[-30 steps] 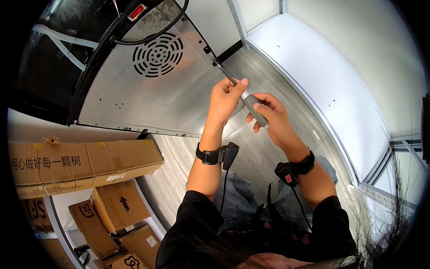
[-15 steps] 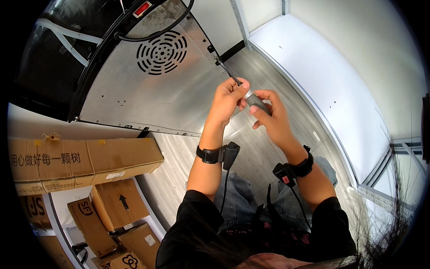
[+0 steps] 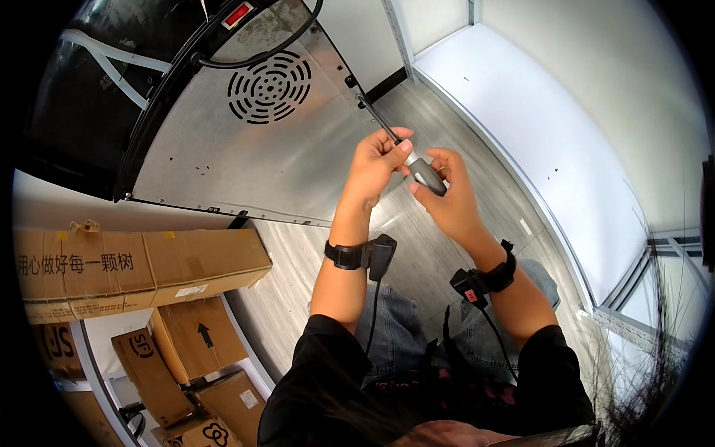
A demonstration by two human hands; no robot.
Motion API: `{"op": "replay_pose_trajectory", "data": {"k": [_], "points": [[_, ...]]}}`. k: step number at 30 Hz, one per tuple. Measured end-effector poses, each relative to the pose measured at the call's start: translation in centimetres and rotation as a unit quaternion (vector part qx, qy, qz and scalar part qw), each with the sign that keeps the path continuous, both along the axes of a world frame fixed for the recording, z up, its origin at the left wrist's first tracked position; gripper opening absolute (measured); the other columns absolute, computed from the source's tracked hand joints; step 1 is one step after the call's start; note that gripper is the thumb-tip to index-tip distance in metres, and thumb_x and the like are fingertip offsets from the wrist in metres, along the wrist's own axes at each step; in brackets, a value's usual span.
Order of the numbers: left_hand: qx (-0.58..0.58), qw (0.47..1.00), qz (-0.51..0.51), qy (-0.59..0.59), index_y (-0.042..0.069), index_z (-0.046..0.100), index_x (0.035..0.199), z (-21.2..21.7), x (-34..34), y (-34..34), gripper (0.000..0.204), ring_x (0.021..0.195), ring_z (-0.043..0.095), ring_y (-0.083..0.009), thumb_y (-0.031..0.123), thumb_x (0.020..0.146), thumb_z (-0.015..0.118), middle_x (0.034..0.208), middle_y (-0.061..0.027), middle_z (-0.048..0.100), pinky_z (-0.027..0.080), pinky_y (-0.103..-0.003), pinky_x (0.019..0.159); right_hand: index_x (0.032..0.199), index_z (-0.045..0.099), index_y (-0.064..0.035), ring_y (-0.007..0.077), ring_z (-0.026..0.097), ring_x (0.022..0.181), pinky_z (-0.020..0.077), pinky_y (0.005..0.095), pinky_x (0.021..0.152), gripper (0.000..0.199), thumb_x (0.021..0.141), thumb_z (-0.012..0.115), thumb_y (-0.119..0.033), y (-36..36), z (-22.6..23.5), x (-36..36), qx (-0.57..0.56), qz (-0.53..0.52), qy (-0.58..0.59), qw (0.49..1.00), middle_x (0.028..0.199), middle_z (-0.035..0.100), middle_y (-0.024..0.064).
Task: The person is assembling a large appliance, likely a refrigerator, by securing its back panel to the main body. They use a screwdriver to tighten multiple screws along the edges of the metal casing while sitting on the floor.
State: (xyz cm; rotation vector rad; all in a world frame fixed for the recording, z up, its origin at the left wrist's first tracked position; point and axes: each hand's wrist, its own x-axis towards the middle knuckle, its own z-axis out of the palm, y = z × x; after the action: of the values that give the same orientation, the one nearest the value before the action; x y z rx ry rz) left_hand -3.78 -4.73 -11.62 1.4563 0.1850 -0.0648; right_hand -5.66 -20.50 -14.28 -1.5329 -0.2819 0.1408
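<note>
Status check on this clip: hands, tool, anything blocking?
Left hand pinching the screwdriver at the shaft. Right hand gripping its grey handle. Tip by the metal panel edge. Nothing blocking.

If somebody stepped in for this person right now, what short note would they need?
Left hand: pinching the screwdriver where shaft meets handle.
Right hand: wrapped around the grey handle.
The shaft's tip points at a spot near the right edge of the metal back panel; contact cannot be told.
Done: the tool is up at the panel, both hands on it.
Left: whatever fastener is there; it is too small to see.
Cardboard boxes lie to the left.
</note>
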Motion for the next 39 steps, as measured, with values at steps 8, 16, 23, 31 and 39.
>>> {"op": "replay_pose_trajectory", "data": {"k": [8,16,23,31,39], "points": [[0.029,0.999,0.027,0.009,0.001,0.059,0.103,0.4,0.2,-0.6,0.023,0.062,0.055,-0.0093,0.017,0.087,0.063,0.077,-0.0012,0.059,0.047,-0.024,0.059,0.112,0.048,-0.0034,0.0198,0.054,0.097,0.0474,0.0339,0.078,0.041,0.076,0.067,-0.004,0.0,-1.1,1.0,0.015,0.038,0.013,0.999,0.109,0.050,0.0112],[0.055,0.998,0.030,0.021,-0.001,0.060,0.097,0.3,-0.1,-0.4,0.022,0.056,0.053,-0.0087,0.019,0.087,0.064,0.069,0.0006,0.054,0.046,-0.022,0.055,0.112,0.048,-0.0022,0.0222,0.054,0.097,0.0460,0.0356,0.081,0.041,0.076,0.067,-0.004,0.2,-0.5,0.6,0.009,0.030,0.038,0.999,0.107,0.050,0.0111],[0.011,0.999,0.028,0.013,-0.001,0.060,0.096,0.5,0.0,-0.3,0.020,0.057,0.053,-0.0089,0.018,0.089,0.061,0.073,-0.0002,0.057,0.046,-0.022,0.056,0.115,0.044,-0.0020,0.0210,0.054,0.095,0.0460,0.0347,0.079,0.045,0.077,0.067,-0.006,-0.2,-0.4,1.0,0.045,0.077,0.107,0.990,0.110,0.048,0.0107],[0.102,0.994,0.011,0.027,0.000,0.060,0.096,0.1,-0.1,-0.2,0.022,0.066,0.055,-0.0084,0.021,0.090,0.060,0.079,-0.0014,0.058,0.046,-0.023,0.056,0.114,0.045,-0.0040,0.0213,0.055,0.093,0.0463,0.0338,0.079,0.045,0.075,0.068,-0.004,0.2,-0.7,0.6,-0.018,0.038,0.008,0.999,0.108,0.049,0.0111],[0.090,0.996,0.014,0.022,0.001,0.059,0.101,0.4,0.1,-0.8,0.024,0.066,0.055,-0.0097,0.021,0.089,0.061,0.078,-0.0013,0.057,0.046,-0.023,0.055,0.114,0.044,-0.0050,0.0248,0.056,0.093,0.0480,0.0362,0.075,0.043,0.077,0.066,-0.005,0.3,-1.0,0.6,-0.060,0.007,-0.099,0.993,0.107,0.050,0.0150]]}}
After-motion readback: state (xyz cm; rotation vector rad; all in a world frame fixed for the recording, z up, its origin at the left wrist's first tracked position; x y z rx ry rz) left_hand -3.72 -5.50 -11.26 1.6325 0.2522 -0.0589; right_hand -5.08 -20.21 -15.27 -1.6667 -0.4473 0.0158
